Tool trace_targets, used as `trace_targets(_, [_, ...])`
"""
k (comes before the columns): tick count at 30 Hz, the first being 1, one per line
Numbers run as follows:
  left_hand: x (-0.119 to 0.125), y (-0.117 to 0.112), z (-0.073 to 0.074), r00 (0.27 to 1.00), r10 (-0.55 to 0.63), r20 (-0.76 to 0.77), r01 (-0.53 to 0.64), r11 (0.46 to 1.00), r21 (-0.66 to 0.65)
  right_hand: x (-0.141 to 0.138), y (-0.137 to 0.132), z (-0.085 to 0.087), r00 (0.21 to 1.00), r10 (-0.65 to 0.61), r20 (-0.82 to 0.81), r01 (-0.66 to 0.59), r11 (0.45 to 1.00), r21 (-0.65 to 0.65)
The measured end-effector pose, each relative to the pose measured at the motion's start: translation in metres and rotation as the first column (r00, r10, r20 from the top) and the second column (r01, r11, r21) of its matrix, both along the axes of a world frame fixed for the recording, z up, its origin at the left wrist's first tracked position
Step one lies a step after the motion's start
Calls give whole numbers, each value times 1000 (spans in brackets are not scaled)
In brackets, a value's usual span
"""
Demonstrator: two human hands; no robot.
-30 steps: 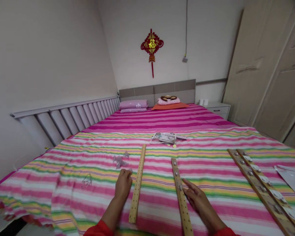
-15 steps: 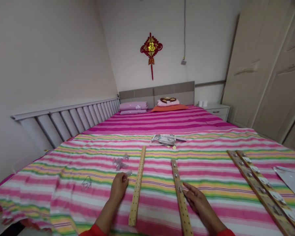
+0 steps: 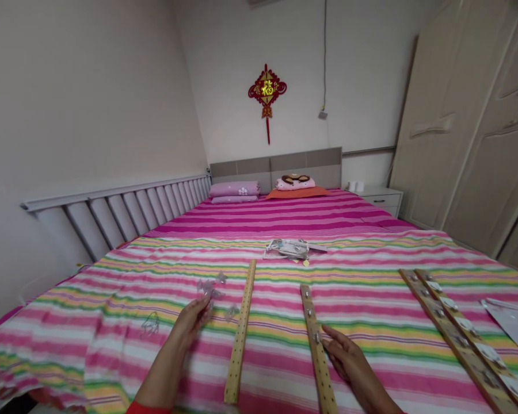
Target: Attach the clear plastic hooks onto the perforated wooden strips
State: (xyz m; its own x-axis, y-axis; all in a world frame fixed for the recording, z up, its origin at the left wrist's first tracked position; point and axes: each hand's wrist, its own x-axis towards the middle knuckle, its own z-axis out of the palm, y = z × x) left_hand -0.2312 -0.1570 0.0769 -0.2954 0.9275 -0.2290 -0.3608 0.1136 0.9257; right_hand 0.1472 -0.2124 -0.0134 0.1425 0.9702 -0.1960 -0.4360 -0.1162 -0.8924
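Holding curled fingers at plastic pieces point(image 3: 206, 286), the left hand point(image 3: 191, 319) hides its grip; the half-curled right hand point(image 3: 345, 355) touches, hold unclear, a wooden strip point(image 3: 316, 357) toward the bed's point(image 3: 280, 356) near edge: three metal fittings point(image 3: 309, 312) on, lower holes point(image 3: 322, 371) bare.

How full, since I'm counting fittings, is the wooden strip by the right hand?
Partly full: the wooden strip has metal fittings toward its far end, none visible nearer.
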Motion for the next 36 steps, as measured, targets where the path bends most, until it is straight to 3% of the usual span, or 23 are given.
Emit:
trace_targets(4, [16,-19,14,947,-21,320,16,1000,20,-1,-4,8,1000,-4,-19,4,1000,4])
trace_targets(8, [48,-44,23,781,-91,618,44,995,91,-1,-6,12,999,-41,-35,40,999,-29])
trace_targets(12, [81,-68,25,618,-132,775,83,991,103,-2,-10,20,997,-81,-5,81,996,-27])
trace_targets(16, [115,-87,23,498,-169,850,154,982,105,-15,-28,39,990,-87,111,72,988,139])
trace_targets(18, [134,-94,21,505,-143,851,157,985,72,-29,-44,50,975,-73,211,27,977,214])
trace_targets(21, [161,-102,18,577,-75,813,114,993,11,-51,-66,64,950,-55,306,-35,959,281])
trace_targets(26, [192,-117,17,685,-69,725,129,991,-27,-68,-83,69,900,-77,429,-90,930,355])
trace_targets(32, [205,-134,24,765,-118,633,164,986,-14,-66,-88,62,908,-128,400,-16,941,337])
trace_targets(36, [207,-139,24,844,-179,506,188,982,35,-62,-95,68,947,-101,305,11,959,282])
